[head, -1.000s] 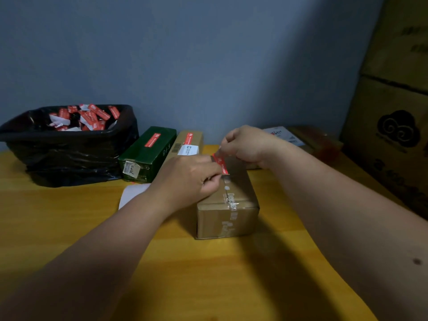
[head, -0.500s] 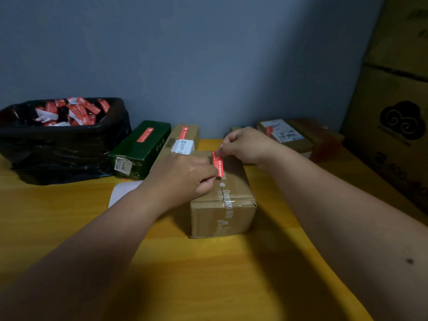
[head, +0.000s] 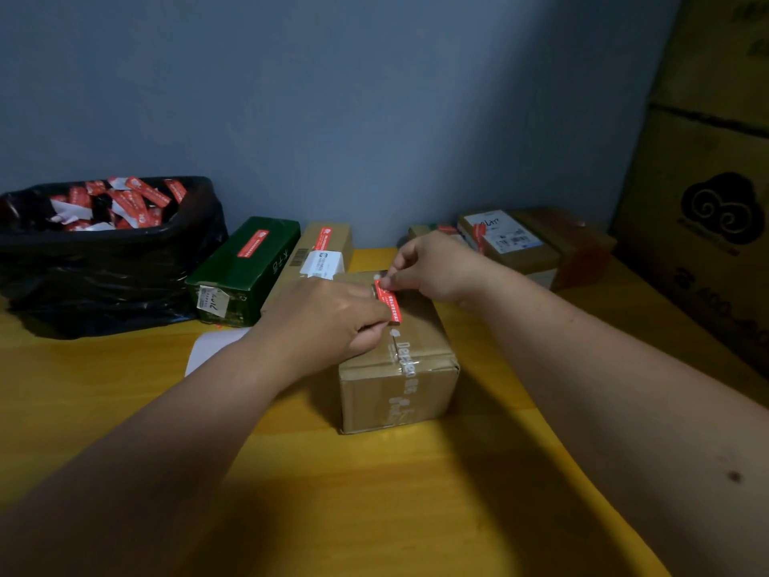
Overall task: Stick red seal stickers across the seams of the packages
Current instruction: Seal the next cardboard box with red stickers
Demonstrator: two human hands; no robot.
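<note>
A brown cardboard package (head: pixel 399 381) with clear printed tape along its top seam sits in the middle of the yellow table (head: pixel 374 493). A red seal sticker (head: pixel 390 302) lies on the package's top near the seam. My right hand (head: pixel 432 266) pinches the sticker's far end. My left hand (head: pixel 324 318) pinches its near end, with its curled fingers resting on the package top. Both hands hide much of the top face.
A black bag (head: pixel 104 260) full of red stickers and white backing sits far left. A green box (head: pixel 245 270) and a tan box (head: pixel 320 254), each with a red seal, stand behind. More packages (head: pixel 528 243) lie back right. Large cartons (head: pixel 707 202) stand right. White paper (head: pixel 212 347) lies left.
The sticker has come down from a raised tilt to lie low on the package top. Both hands lowered with it and kept their pinch on its ends.
</note>
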